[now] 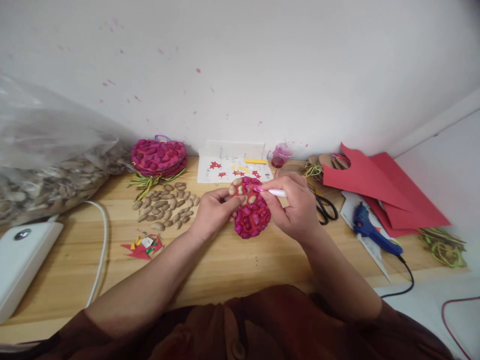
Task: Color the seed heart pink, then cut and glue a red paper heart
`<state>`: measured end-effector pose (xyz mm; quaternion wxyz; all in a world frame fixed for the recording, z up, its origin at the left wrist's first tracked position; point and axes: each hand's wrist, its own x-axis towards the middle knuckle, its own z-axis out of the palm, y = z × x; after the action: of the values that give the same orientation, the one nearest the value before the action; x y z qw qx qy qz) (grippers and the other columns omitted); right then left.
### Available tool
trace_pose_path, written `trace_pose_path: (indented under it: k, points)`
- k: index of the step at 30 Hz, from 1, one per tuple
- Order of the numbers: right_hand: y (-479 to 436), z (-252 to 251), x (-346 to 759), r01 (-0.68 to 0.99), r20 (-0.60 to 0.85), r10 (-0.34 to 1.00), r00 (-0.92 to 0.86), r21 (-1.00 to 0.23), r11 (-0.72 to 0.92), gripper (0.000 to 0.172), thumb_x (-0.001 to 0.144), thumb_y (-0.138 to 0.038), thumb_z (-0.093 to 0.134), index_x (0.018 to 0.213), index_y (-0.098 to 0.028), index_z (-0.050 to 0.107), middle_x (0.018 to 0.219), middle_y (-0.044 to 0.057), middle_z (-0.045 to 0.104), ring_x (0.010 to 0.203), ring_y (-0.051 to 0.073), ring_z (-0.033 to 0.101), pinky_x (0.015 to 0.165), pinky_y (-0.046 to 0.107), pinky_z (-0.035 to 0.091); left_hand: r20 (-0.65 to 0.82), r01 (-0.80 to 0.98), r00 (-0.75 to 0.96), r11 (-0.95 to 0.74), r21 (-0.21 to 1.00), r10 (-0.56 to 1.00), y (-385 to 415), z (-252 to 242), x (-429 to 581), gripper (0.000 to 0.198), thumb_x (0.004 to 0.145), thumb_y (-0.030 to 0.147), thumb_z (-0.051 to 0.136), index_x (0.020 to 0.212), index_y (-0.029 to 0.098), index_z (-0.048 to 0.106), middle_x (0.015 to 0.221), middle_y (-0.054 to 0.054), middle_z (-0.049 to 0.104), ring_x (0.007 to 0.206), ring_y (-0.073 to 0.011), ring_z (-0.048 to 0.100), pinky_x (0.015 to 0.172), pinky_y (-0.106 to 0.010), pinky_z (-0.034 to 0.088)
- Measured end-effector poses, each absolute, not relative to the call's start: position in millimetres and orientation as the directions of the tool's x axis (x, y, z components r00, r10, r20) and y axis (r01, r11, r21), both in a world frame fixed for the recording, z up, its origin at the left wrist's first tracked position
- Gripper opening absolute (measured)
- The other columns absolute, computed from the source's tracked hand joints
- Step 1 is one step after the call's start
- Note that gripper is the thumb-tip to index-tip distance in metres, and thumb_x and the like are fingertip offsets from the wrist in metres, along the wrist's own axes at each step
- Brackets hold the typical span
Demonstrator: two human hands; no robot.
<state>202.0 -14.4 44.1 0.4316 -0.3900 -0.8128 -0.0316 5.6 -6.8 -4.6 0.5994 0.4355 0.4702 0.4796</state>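
My left hand (pixel 215 212) grips the left edge of a red oval plaque (pixel 253 220) covered in peanuts, holding it up over the table. Most of its peanuts are painted magenta; several near the upper left are still bare tan shell. Pinched in my right hand (pixel 294 207) is a white-handled paintbrush (pixel 276 192), its magenta-stained tip touching the upper part of the plaque. Behind my right hand stands a small clear cup of magenta paint (pixel 281 155). Loose unpainted peanuts (pixel 165 202) lie spread on the wood to the left of my left hand.
A stack of magenta peanut plaques (pixel 159 157) with green strings sits at back left, beside a large bag of peanuts (pixel 56 175). White power box (pixel 28 255) at left. Paper with red stars (pixel 234 165) lies behind. Scissors (pixel 326 209), blue glue gun (pixel 375 232) and red paper (pixel 397 190) are right.
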Motion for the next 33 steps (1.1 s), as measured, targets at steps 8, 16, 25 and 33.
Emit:
trace_pose_path:
  k: [8, 16, 25, 33]
  points:
    - [-15.2, 45.1, 203.5, 0.658, 0.723, 0.615, -0.316, -0.300, 0.691, 0.004, 0.094, -0.021, 0.065, 0.095, -0.025, 0.065, 0.087, 0.001, 0.076, 0.083, 0.021, 0.066, 0.083, 0.040, 0.046, -0.141, -0.165, 0.088, 0.154, 0.974, 0.986, -6.4, -6.2, 5.0, 0.027, 0.072, 0.038, 0.084, 0.068, 0.016, 0.068, 0.054, 0.004, 0.056, 0.045, -0.0084, 0.046, 0.046, -0.021, 0.037]
    - [-14.9, 46.8, 205.4, 0.659, 0.710, 0.632, -0.310, -0.318, 0.681, 0.002, 0.094, -0.022, 0.065, 0.094, -0.024, 0.065, 0.085, 0.001, 0.075, 0.081, 0.020, 0.065, 0.080, 0.040, 0.045, -0.119, -0.132, 0.084, 0.130, 0.983, 0.989, -7.1, -6.0, 5.1, 0.029, 0.072, 0.040, 0.084, 0.068, 0.016, 0.068, 0.053, 0.004, 0.055, 0.045, -0.0090, 0.046, 0.046, -0.022, 0.037]
    - [-14.5, 47.2, 207.1, 0.649, 0.713, 0.614, -0.339, -0.295, 0.701, 0.005, 0.093, -0.019, 0.065, 0.094, -0.024, 0.065, 0.085, 0.000, 0.075, 0.083, 0.020, 0.065, 0.082, 0.040, 0.046, -0.124, -0.107, 0.081, 0.132, 0.985, 0.989, -6.7, -4.9, 4.1, 0.029, 0.072, 0.040, 0.084, 0.070, 0.016, 0.069, 0.054, 0.004, 0.055, 0.047, -0.0089, 0.046, 0.047, -0.022, 0.037]
    - [-13.0, 45.4, 208.2, 0.632, 0.712, 0.616, -0.337, -0.314, 0.709, 0.008, 0.092, -0.018, 0.067, 0.098, -0.023, 0.067, 0.088, 0.001, 0.075, 0.086, 0.020, 0.065, 0.084, 0.040, 0.048, -0.079, -0.018, 0.088, 0.081, 0.997, 0.993, -7.7, -7.6, 3.2, 0.031, 0.076, 0.044, 0.082, 0.075, 0.015, 0.072, 0.055, 0.004, 0.052, 0.049, -0.0093, 0.043, 0.048, -0.022, 0.035]
